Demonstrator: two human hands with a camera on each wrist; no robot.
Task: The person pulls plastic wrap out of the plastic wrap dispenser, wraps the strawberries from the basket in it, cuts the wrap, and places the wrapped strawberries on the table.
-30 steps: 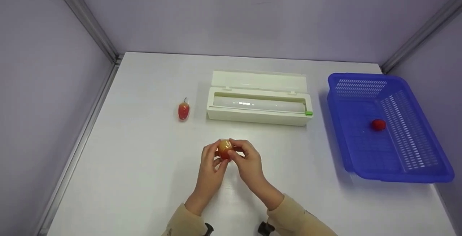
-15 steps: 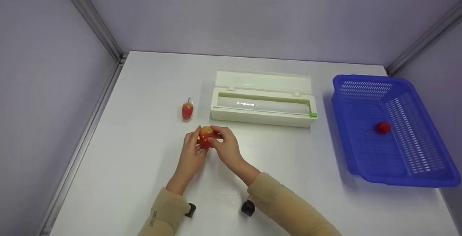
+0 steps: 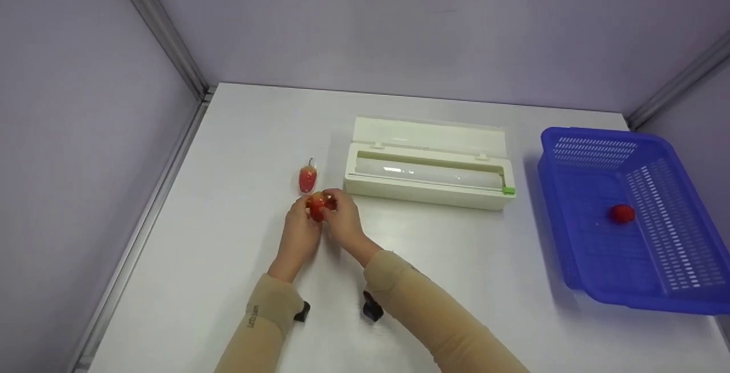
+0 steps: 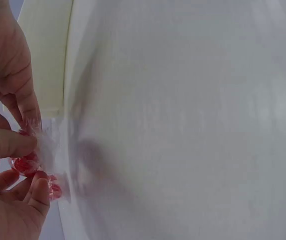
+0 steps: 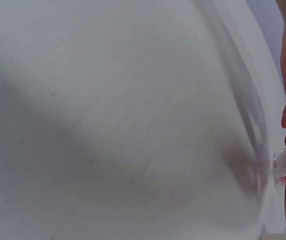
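Note:
Both hands hold a red and yellow fruit (image 3: 317, 207) between their fingertips, over the left middle of the table. My left hand (image 3: 300, 235) grips it from the left and my right hand (image 3: 345, 223) pinches it from the right. In the left wrist view, crinkled clear film (image 4: 47, 150) clings around the red fruit. Just beyond the hands lies a second red fruit (image 3: 307, 179) with a yellowish top and a dark stem, wrapped in clear film. Fingers cover part of the held fruit.
A white cling film dispenser (image 3: 428, 193) with its lid raised and a roll (image 3: 428, 173) inside stands right of the hands. Farther right is a blue plastic basket (image 3: 556, 219) holding one red fruit (image 3: 621, 214). Walls border the table at the back and sides.
Both hands have carried the fruit left and forward, from in front of the dispenser to close beside the wrapped fruit. The head view has shifted slightly.

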